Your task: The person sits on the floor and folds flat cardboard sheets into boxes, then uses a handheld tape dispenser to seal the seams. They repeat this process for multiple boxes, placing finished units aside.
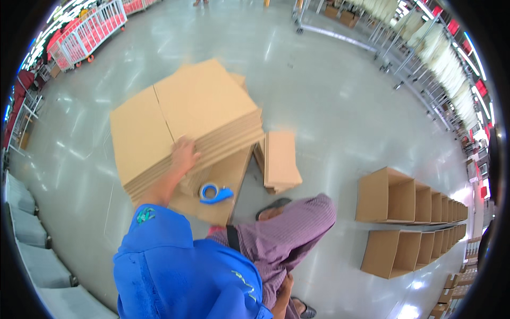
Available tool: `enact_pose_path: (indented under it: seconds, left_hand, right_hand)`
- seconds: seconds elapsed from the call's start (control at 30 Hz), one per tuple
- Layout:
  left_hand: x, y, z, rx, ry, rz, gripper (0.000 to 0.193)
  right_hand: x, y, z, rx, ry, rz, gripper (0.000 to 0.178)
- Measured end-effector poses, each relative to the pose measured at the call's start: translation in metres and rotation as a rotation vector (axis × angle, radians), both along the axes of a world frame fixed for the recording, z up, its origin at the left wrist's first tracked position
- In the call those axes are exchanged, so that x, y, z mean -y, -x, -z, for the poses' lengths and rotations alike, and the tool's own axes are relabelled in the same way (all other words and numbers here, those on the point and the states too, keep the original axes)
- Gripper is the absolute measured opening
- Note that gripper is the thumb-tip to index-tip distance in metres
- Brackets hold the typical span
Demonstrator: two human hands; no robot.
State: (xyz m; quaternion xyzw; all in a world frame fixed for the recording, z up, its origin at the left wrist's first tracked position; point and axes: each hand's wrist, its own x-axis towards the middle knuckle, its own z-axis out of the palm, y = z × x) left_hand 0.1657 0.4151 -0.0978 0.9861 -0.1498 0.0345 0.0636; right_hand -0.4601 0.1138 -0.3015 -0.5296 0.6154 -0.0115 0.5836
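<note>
A thick stack of flattened cardboard boxes [207, 98] lies at a slant in front of me, with a slit running across its top sheet. My left hand [184, 154] is at the stack's near edge, fingers bent over the top flattened box and thumb against the side. Just right of that hand, a blue tape dispenser [217, 195] with a roll of tape rests on a brown cardboard surface [226, 178]. Low in the view, my right hand [286, 290] is against my purple trouser leg; its fingers are mostly hidden.
A smaller pile of cardboard pieces [280, 159] stands right of the stack. Two rows of open cardboard boxes [401, 199] line the floor at right. Metal racks [340, 40] stand far right, a white cage trolley [90, 34] far left, and grey covered shapes [34, 234] at near left.
</note>
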Motion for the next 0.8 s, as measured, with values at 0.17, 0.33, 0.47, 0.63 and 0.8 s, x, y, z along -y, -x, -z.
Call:
enact_pose_path:
  seconds: [0.17,0.33,0.47,0.63,0.8]
  left_hand:
    - [-0.106,-0.011,0.017,-0.103,0.011,-0.114,0.081]
    - [-0.143,0.01,-0.001,-0.164,0.003,-0.257,0.09]
    - [-0.167,0.021,-0.016,-0.285,0.012,-0.469,0.103]
    - [-0.209,0.027,-0.016,-0.349,0.024,-0.67,0.125]
    - [-0.237,0.023,-0.005,-0.357,0.196,-0.88,0.117]
  right_hand:
    - [0.014,0.001,-0.009,-0.129,0.133,-0.113,0.03]
    - [0.035,0.007,-0.016,0.116,-0.079,0.073,0.021]
    - [0.047,0.007,-0.025,0.357,-0.175,0.131,0.015]
    - [0.039,0.006,-0.053,0.154,-0.152,0.152,0.023]
    - [0.019,0.005,-0.098,0.106,-0.181,-0.035,0.011]
